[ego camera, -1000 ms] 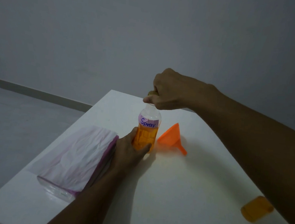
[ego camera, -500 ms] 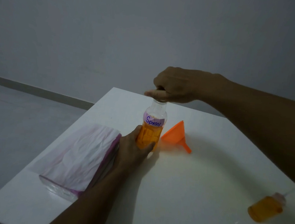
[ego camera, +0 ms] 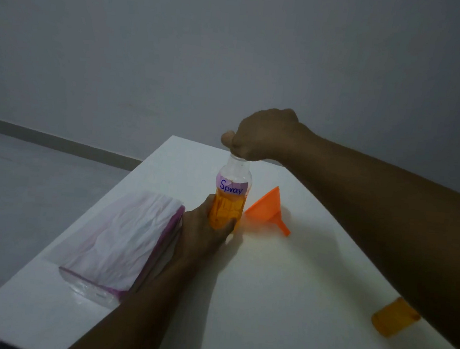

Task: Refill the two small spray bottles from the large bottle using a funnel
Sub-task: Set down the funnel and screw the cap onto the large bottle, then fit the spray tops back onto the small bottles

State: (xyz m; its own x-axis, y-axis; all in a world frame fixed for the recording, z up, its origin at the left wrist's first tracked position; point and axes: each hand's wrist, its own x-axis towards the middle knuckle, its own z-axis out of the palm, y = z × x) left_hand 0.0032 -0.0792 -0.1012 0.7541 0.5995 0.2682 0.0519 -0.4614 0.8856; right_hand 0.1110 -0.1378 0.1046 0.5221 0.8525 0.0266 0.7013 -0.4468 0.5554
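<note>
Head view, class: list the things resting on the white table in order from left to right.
Plastic-wrapped packet → large bottle labelled "Spray", gripped by both hands → orange funnel → small orange bottle, partly hidden by the right forearm.

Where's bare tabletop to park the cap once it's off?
Largest free patch: table in front of the funnel, between the left forearm and the small orange bottle. Another: far edge behind the large bottle. Crowded: left side, where the plastic pack sits against the left hand; right hand covers the cap.
</note>
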